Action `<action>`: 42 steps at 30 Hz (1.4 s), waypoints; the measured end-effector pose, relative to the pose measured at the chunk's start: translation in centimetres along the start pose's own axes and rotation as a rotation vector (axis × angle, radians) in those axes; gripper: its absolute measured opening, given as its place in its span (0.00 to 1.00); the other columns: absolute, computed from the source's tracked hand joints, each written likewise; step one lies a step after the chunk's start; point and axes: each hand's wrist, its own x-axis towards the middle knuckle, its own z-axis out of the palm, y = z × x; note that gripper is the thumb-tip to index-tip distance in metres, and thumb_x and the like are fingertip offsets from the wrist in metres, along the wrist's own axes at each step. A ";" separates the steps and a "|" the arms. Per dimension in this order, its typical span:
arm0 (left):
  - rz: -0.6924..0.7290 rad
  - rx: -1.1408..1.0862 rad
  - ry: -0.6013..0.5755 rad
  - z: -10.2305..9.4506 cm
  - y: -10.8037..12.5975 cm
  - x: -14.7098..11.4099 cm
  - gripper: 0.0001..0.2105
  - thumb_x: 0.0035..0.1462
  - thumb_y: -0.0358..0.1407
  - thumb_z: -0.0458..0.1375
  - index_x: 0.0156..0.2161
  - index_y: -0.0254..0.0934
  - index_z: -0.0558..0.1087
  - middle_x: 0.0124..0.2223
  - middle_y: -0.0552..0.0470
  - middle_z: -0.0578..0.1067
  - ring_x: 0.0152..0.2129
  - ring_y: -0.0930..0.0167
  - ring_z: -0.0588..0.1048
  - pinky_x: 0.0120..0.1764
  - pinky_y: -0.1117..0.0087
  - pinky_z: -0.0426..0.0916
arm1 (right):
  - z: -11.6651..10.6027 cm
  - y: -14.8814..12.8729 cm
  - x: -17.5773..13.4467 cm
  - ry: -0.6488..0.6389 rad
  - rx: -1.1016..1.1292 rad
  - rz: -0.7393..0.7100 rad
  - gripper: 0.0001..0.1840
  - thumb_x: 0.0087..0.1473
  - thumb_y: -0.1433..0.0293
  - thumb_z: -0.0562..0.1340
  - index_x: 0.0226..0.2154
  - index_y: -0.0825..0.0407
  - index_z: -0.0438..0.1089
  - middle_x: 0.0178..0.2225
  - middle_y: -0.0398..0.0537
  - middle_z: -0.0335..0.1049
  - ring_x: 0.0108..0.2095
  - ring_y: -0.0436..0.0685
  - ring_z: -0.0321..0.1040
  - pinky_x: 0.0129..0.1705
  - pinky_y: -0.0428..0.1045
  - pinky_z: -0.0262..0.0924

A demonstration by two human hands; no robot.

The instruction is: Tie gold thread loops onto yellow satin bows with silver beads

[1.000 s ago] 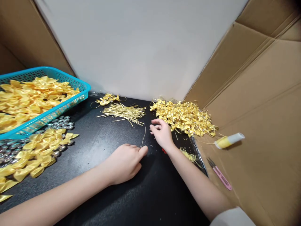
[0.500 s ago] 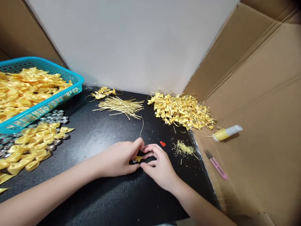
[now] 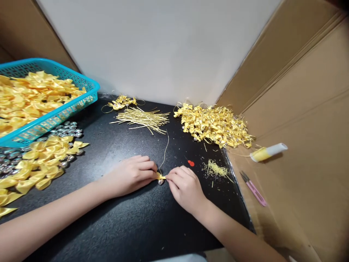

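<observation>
Between my hands, low over the black tabletop, is a small yellow ribbon bow (image 3: pixel 160 177) with a silver bell (image 3: pixel 160 182) at its underside. My left hand (image 3: pixel 135 174) pinches the bow's left end, the fingertips partly hidden behind the knuckles. On the other side, my right hand (image 3: pixel 185 185) has its thumb and fingers closed on the right end. A thin gold cord (image 3: pixel 165 153) rises from the bow and curves away toward the back of the table.
A blue basket (image 3: pixel 94 87) of yellow bows stands left, with loose bows (image 3: pixel 51 153) and silver bells (image 3: pixel 69 129) before it. Cut gold cords (image 3: pixel 144 119) and a heap of belled bows (image 3: pixel 218 123) lie behind. Right are thread scraps (image 3: pixel 216 168), pink snips (image 3: pixel 255 189) and a thread tube (image 3: pixel 268 152).
The hands have turned and flattened, and now draw the bow from both ends, leaving bow and bell in plain sight. The view has shifted slightly.
</observation>
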 end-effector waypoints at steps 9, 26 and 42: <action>0.196 0.222 -0.026 -0.5 0.6 0.3 0.15 0.68 0.30 0.46 0.36 0.40 0.75 0.34 0.51 0.76 0.27 0.69 0.68 0.31 0.65 0.56 | -1.3 0.9 1.4 -0.115 -0.336 -0.563 0.19 0.62 0.78 0.52 0.21 0.53 0.67 0.22 0.46 0.63 0.25 0.54 0.57 0.27 0.52 0.49; -0.374 0.279 0.098 -3.2 -4.7 2.0 0.12 0.63 0.33 0.51 0.44 0.35 0.76 0.43 0.46 0.77 0.39 0.65 0.73 0.44 0.65 0.66 | -3.1 0.1 -0.6 -0.167 -0.148 -0.243 0.15 0.58 0.77 0.54 0.46 0.56 0.70 0.38 0.54 0.73 0.35 0.58 0.65 0.37 0.53 0.61; -0.549 0.055 0.637 -9.1 -9.3 6.7 0.17 0.64 0.43 0.50 0.39 0.32 0.76 0.32 0.56 0.73 0.28 0.73 0.70 0.33 0.73 0.64 | -4.3 1.2 3.6 0.190 0.210 0.026 0.10 0.56 0.76 0.58 0.39 0.50 0.72 0.37 0.50 0.72 0.39 0.57 0.69 0.42 0.53 0.67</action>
